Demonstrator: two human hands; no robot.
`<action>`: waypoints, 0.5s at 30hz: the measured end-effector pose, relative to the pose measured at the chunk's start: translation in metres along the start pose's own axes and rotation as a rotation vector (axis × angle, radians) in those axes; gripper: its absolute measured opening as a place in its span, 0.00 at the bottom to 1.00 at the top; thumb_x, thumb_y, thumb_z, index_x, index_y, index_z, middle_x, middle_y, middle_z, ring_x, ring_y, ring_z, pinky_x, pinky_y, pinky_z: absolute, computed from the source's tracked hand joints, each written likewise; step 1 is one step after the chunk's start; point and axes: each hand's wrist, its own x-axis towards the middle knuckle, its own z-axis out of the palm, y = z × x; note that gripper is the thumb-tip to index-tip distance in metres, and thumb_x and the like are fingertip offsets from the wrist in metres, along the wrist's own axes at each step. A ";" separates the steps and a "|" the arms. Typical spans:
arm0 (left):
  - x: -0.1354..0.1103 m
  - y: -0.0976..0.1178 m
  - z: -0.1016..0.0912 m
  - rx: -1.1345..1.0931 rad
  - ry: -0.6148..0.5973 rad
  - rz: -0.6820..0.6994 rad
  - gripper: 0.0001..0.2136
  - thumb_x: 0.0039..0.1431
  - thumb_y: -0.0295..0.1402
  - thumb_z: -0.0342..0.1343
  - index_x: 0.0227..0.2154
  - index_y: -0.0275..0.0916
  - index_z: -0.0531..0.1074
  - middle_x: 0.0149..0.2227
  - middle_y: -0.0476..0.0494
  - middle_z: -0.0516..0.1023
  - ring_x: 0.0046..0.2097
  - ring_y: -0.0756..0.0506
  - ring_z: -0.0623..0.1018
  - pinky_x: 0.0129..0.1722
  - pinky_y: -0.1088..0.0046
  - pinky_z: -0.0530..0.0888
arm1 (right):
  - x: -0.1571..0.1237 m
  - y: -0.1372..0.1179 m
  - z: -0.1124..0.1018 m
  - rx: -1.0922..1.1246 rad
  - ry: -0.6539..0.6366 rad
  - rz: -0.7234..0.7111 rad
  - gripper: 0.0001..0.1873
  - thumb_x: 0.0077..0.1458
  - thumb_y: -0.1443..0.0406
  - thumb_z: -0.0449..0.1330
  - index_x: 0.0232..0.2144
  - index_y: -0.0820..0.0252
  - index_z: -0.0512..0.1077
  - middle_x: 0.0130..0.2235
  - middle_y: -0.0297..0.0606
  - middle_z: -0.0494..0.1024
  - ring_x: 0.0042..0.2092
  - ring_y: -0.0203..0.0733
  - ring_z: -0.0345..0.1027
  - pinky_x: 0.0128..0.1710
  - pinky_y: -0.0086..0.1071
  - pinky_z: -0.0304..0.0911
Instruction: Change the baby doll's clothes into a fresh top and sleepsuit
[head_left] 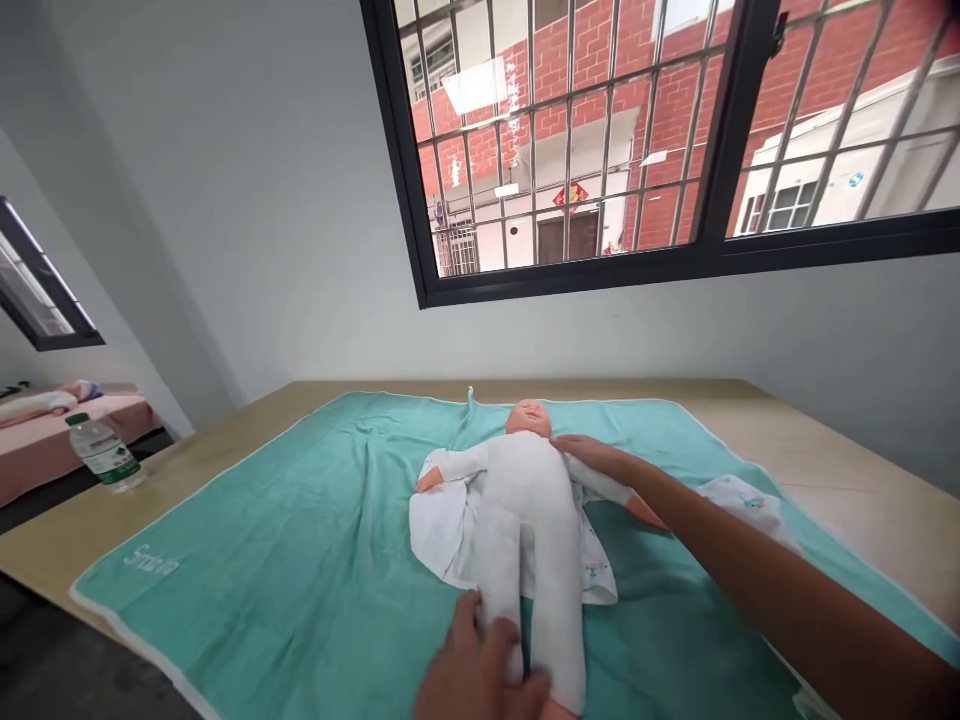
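Note:
A baby doll [525, 500] in a white bodysuit lies face up on a teal towel [300, 540], head toward the wall. A white printed garment [439, 535] is spread under its body. My left hand [480, 670] is closed round the doll's lower legs near the front edge. My right hand [592, 455] rests flat on the doll's shoulder and upper arm, fingers stretched out toward the neck.
The towel covers a wooden table [810, 440] against a grey wall under a barred window [600, 150]. A plastic water bottle [105, 452] stands at the table's left edge. A pink bed [45, 420] lies beyond it. More white cloth [742, 495] lies at the right.

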 end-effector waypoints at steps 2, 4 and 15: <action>0.017 -0.022 -0.022 -0.120 0.100 0.016 0.14 0.59 0.43 0.46 0.43 0.45 0.71 0.48 0.42 0.75 0.46 0.43 0.77 0.45 0.67 0.72 | 0.003 0.007 0.003 -0.224 0.060 -0.080 0.21 0.55 0.49 0.55 0.38 0.58 0.76 0.44 0.41 0.79 0.43 0.48 0.70 0.46 0.38 0.63; 0.048 -0.047 -0.048 -0.156 0.258 0.033 0.14 0.61 0.40 0.43 0.41 0.44 0.71 0.42 0.44 0.77 0.43 0.44 0.77 0.44 0.68 0.72 | 0.003 0.011 0.007 -0.439 0.189 -0.139 0.24 0.59 0.49 0.49 0.32 0.60 0.75 0.39 0.42 0.79 0.41 0.47 0.70 0.43 0.37 0.61; 0.227 -0.116 -0.091 -0.173 0.251 0.355 0.28 0.47 0.33 0.58 0.55 0.36 0.66 0.57 0.37 0.70 0.58 0.39 0.68 0.59 0.63 0.62 | -0.031 0.030 0.057 -0.951 0.731 -0.238 0.19 0.64 0.59 0.41 0.34 0.56 0.70 0.35 0.40 0.77 0.36 0.44 0.68 0.34 0.33 0.51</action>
